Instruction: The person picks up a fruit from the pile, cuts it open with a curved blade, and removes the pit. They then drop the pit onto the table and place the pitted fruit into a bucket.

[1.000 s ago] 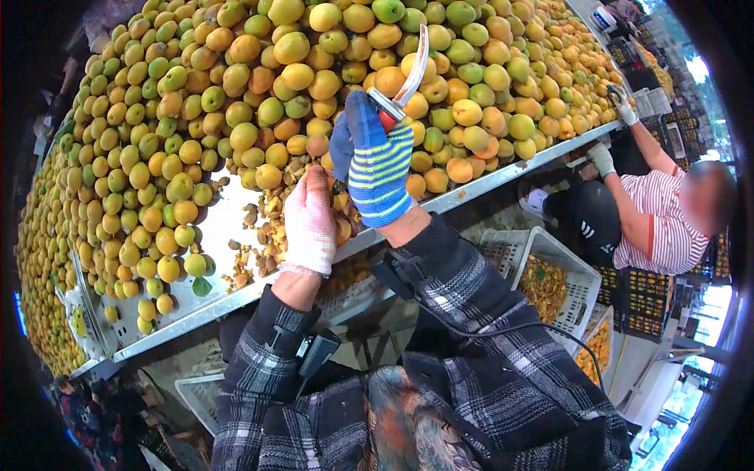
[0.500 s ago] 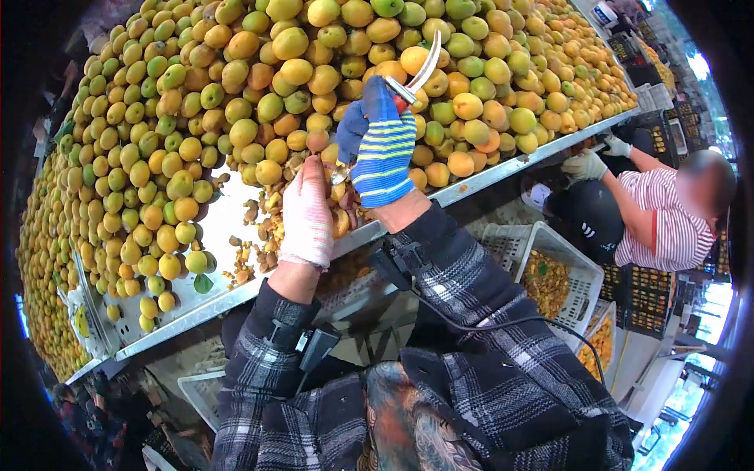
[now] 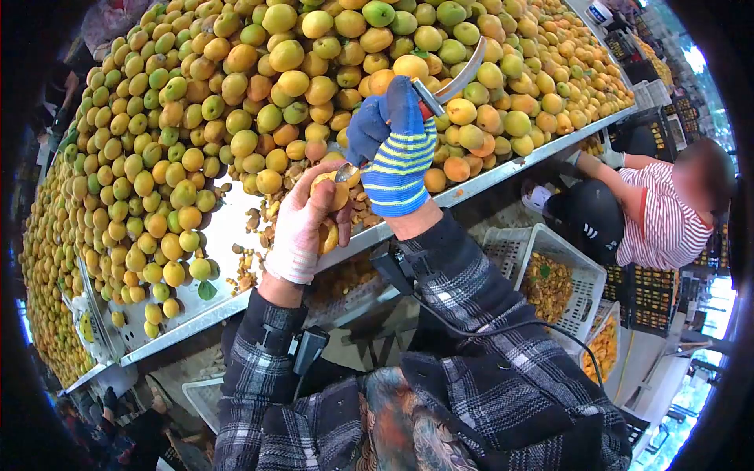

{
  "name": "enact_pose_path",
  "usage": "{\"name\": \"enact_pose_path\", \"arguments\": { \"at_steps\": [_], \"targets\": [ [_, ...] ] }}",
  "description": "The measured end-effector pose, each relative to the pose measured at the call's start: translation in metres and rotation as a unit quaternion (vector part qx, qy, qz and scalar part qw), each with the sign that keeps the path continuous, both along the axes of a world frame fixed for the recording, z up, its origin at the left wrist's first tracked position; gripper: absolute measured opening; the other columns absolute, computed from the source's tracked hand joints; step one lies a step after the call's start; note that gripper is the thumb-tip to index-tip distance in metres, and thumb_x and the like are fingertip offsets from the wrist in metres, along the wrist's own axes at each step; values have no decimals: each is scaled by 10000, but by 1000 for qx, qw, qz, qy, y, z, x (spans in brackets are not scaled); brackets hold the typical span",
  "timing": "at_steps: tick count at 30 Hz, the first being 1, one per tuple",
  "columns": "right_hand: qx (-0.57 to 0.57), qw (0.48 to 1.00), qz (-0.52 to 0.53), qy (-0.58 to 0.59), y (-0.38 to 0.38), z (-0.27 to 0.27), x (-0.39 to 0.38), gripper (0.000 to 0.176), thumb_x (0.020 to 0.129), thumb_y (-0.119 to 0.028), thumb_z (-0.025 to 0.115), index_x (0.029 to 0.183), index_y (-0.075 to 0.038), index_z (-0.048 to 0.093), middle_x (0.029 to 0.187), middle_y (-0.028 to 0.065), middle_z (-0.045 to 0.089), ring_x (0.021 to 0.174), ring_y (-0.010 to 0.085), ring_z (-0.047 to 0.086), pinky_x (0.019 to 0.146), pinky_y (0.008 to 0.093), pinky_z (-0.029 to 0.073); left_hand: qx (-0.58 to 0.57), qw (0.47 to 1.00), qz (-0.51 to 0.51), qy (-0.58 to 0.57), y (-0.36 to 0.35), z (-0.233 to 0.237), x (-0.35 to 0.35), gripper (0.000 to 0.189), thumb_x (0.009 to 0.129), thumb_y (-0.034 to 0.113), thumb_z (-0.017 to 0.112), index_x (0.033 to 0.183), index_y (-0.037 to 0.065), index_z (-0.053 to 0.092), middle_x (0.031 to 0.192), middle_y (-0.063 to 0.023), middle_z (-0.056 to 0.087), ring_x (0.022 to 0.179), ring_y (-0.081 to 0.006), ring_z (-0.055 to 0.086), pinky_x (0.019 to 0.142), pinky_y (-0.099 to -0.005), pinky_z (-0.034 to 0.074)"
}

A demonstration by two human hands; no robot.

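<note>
My left hand (image 3: 297,224), in a pale pinkish-white glove, is closed around an apricot (image 3: 336,195), and another orange apricot piece (image 3: 328,235) shows lower in its fingers. In a blue glove with yellow stripes, my right hand (image 3: 397,153) grips a hooked knife (image 3: 465,72) with a curved metal blade and a red part at the handle. A small spoon-shaped metal tip (image 3: 345,172) sticks out on the fist's other side and meets the top of the apricot. Most of the handle is hidden. Loose pits and scraps (image 3: 251,259) lie near my left hand.
A large heap of apricots (image 3: 243,82) covers the metal-edged table (image 3: 220,310). Below its edge at right stand a grey plastic crate (image 3: 577,290) of orange pieces and a white one (image 3: 603,345). A co-worker in a striped shirt (image 3: 667,208) sits at the right.
My left hand has shifted left and now shows an apricot in its fingers. My right hand has moved slightly right with the hooked knife, and its spoon-shaped tip now shows against the fruit.
</note>
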State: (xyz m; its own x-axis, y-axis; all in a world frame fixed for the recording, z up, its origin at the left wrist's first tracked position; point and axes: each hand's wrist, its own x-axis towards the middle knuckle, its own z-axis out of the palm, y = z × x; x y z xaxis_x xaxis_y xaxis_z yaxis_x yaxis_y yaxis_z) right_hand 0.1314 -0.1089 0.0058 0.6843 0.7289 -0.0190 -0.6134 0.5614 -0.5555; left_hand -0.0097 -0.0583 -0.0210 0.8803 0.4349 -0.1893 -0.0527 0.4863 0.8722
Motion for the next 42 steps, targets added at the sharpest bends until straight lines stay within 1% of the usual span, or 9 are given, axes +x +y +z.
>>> {"name": "enact_pose_path", "arguments": {
  "at_steps": [3,11,19,23,33,36,38,40,42],
  "targets": [
    [-121,970,-147,-153,4,-13,0,294,943,-308,547,746,-93,579,553,-35,477,476,66,451,435,250,354,-73,997,40,-6,-6,-6,6,598,930,553,448,1158,2,491,645,-82,526,481,-179,513,463,-282,439],
    [-102,933,-187,-290,5,-6,-20,123,870,-172,631,924,-62,630,771,-39,608,621,32,554,520,188,440,-56,990,104,79,-15,-10,18,591,917,607,404,956,33,542,651,-78,573,434,-189,523,404,-295,432],
    [-51,991,93,82,12,-13,-6,344,899,-343,603,644,-194,427,501,-69,399,367,56,376,328,232,242,-74,994,58,63,-8,-18,14,587,931,583,410,904,0,482,549,-103,510,418,-199,509,397,-294,411],
    [-166,985,33,-26,19,-9,-9,391,906,-407,561,620,-212,379,470,-65,337,328,77,314,312,247,220,-48,989,87,111,-7,-12,16,600,942,576,388,804,5,510,524,-94,502,400,-198,498,391,-299,411],
    [-74,977,82,180,24,-26,2,471,923,-455,519,583,-240,274,476,-69,214,337,96,182,330,283,132,-101,989,69,78,-3,-9,16,714,886,695,337,761,18,524,514,-81,499,391,-192,491,394,-291,420],
    [-31,989,82,119,19,-14,7,525,931,-471,511,560,-230,227,497,-67,151,358,83,143,337,269,124,-88,985,119,88,1,-3,19,710,885,696,334,759,25,528,521,-78,500,400,-193,493,399,-293,429],
    [-114,990,53,-58,10,1,6,410,933,-392,546,604,-195,402,483,-72,323,375,68,313,347,254,241,-50,989,119,74,9,-7,14,706,882,697,342,777,28,541,529,-73,499,436,-190,510,403,-297,435],
    [-188,895,-98,-393,15,-4,-6,247,909,-314,599,823,-83,608,619,-47,575,539,89,546,478,246,446,-69,987,137,57,13,-10,10,690,883,689,358,787,34,551,552,-70,511,450,-187,516,403,-301,437],
    [-218,771,-33,-597,10,-12,-17,295,825,-285,673,1016,-65,632,785,93,663,708,235,654,628,337,509,-129,949,270,104,13,-14,16,625,878,661,431,811,57,577,667,-55,561,536,-168,548,462,-279,459]
  ]
}}
